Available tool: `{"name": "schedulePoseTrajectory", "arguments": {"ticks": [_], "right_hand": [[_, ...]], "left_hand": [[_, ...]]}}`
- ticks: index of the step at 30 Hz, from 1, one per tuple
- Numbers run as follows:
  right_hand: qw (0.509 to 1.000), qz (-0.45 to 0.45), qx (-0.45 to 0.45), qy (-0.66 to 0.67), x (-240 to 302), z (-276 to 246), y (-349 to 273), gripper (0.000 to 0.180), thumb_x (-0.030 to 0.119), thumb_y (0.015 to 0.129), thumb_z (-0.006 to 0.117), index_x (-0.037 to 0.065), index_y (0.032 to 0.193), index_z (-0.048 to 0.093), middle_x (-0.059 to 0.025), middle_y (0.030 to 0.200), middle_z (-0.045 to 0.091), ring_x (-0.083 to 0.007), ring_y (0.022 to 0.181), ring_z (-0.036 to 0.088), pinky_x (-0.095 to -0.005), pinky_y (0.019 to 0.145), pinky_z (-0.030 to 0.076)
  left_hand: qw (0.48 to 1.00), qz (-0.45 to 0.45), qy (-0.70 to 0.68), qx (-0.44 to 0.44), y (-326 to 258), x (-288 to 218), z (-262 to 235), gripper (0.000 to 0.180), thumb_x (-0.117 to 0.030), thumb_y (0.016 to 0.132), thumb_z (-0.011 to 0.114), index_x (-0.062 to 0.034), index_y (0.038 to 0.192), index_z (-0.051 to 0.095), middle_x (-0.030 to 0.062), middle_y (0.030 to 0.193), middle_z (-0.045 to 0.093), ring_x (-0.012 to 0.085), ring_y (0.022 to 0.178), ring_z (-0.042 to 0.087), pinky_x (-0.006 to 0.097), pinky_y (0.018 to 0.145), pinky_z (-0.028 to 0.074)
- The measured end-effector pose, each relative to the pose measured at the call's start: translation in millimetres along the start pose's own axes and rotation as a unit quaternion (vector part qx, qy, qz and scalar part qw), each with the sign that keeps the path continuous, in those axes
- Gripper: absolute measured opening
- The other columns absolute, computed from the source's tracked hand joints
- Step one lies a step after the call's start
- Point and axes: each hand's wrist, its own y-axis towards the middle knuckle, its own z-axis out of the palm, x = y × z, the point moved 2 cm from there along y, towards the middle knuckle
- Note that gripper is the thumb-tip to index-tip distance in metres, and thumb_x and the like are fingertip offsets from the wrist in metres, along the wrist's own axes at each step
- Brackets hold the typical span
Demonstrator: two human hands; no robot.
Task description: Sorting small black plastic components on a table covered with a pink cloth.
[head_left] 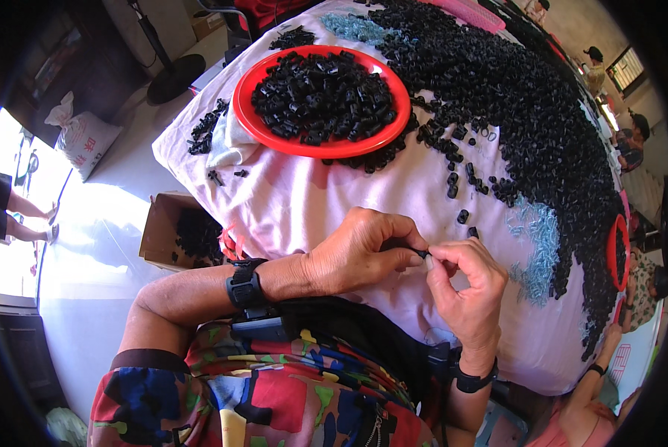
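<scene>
My left hand (364, 249) and my right hand (468, 279) meet over the near edge of a cloth-covered table. Between the left thumb and fingers is a small black plastic part (421, 253), mostly hidden. The right thumb and forefinger pinch at its right end; whether they grip a separate piece is too small to see. Beyond my hands, a red basin (244, 123) heaped with black plastic parts (323, 97) rests on the cloth. A few loose black parts (463, 217) lie just past my right hand.
Black parts (550, 112) cover the table's far right, with light blue pieces (537, 246) beside them. A cardboard box (155, 235) of black parts stands at the left below the table. Several people are around the table's right side. A white sack (88, 138) sits on the floor.
</scene>
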Motion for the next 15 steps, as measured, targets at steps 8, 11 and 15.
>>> {"name": "schedulePoseTrajectory", "arguments": {"ticks": [8, 11, 15], "right_hand": [[0.996, 0.078, 0.034, 0.030, -5.5, 5.3, -0.6, 0.015, -0.006, 0.082, 0.074, -0.001, 0.096, 0.071, -0.0116, 0.082, 0.069, -0.0204, 0.064, 0.066, -0.0311, 0.061, 0.053], [0.996, 0.089, -0.002, 0.028, -8.2, 12.5, -1.7, 0.017, -0.005, 0.084, 0.073, -0.001, 0.101, 0.073, -0.0122, 0.085, 0.071, -0.0209, 0.067, 0.068, -0.0314, 0.062, 0.054], [0.996, 0.083, -0.014, 0.006, -6.0, 11.4, -1.3, 0.023, -0.002, 0.084, 0.073, -0.002, 0.106, 0.073, -0.0152, 0.099, 0.072, -0.0277, 0.086, 0.070, -0.0355, 0.075, 0.056]], "left_hand": [[0.979, 0.114, 0.153, -0.066, -1.6, 3.8, 4.8, 0.018, -0.010, 0.095, 0.074, 0.0024, 0.107, 0.072, 0.0036, 0.086, 0.073, 0.0065, 0.079, 0.066, 0.026, 0.069, 0.054], [0.996, -0.078, 0.029, -0.040, 3.5, 4.3, 2.6, 0.017, -0.010, 0.096, 0.073, 0.0017, 0.109, 0.071, 0.0025, 0.085, 0.071, 0.0059, 0.077, 0.065, 0.025, 0.067, 0.053], [0.982, -0.090, -0.163, -0.037, 7.8, 18.5, 4.4, 0.017, -0.011, 0.097, 0.072, 0.0018, 0.109, 0.069, 0.0023, 0.086, 0.071, 0.0059, 0.074, 0.064, 0.023, 0.065, 0.053]]}}
